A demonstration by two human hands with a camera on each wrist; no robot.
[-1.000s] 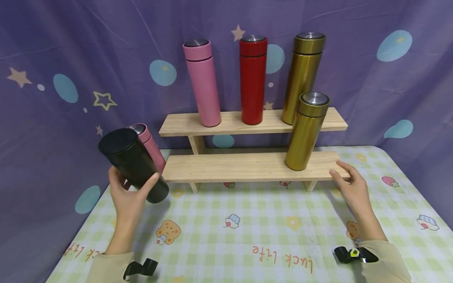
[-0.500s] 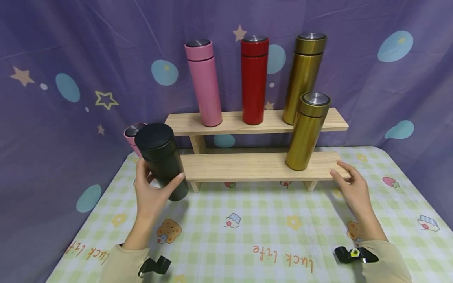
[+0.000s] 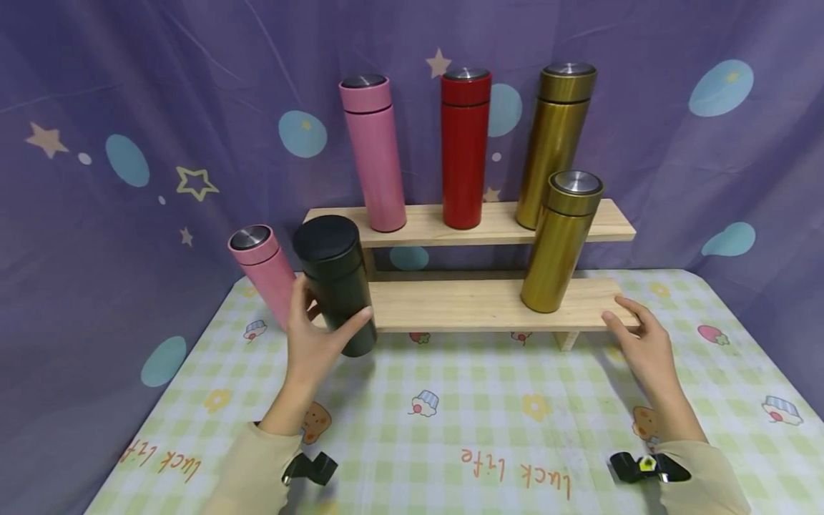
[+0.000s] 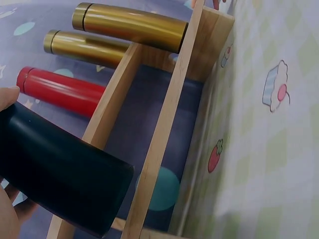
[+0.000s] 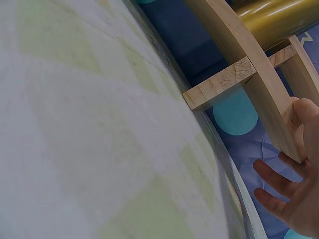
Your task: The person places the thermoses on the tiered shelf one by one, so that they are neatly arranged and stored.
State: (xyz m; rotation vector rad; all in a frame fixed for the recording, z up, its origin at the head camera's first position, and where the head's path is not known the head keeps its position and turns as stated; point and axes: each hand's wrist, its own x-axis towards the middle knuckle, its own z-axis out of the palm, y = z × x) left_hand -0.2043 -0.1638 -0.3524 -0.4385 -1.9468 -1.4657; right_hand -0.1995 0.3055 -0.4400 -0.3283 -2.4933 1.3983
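Note:
My left hand (image 3: 315, 347) grips a black vacuum flask (image 3: 337, 293), thumb on its near side and fingers behind. The flask tilts slightly at the left end of the lower board of a two-tier wooden shelf (image 3: 444, 304), overlapping that end in the head view. In the left wrist view the flask's base (image 4: 114, 199) shows beside the board's edge. At the other end, my right hand (image 3: 644, 343) holds the corner of the lower board between thumb and fingers. The right wrist view shows the thumb (image 5: 304, 112) against the board, other fingers loosely bent below.
A pink flask (image 3: 264, 272) stands left of the shelf. The upper board carries a pink flask (image 3: 376, 164), a red flask (image 3: 463, 157) and a gold flask (image 3: 563, 114). Another gold flask (image 3: 556, 250) stands on the lower board's right part. A checked cloth (image 3: 483, 400) covers the table.
My left hand has carried the black flask rightward, from over the pink flask to the shelf's left end, bringing it more upright. My right hand has stayed at the board's end.

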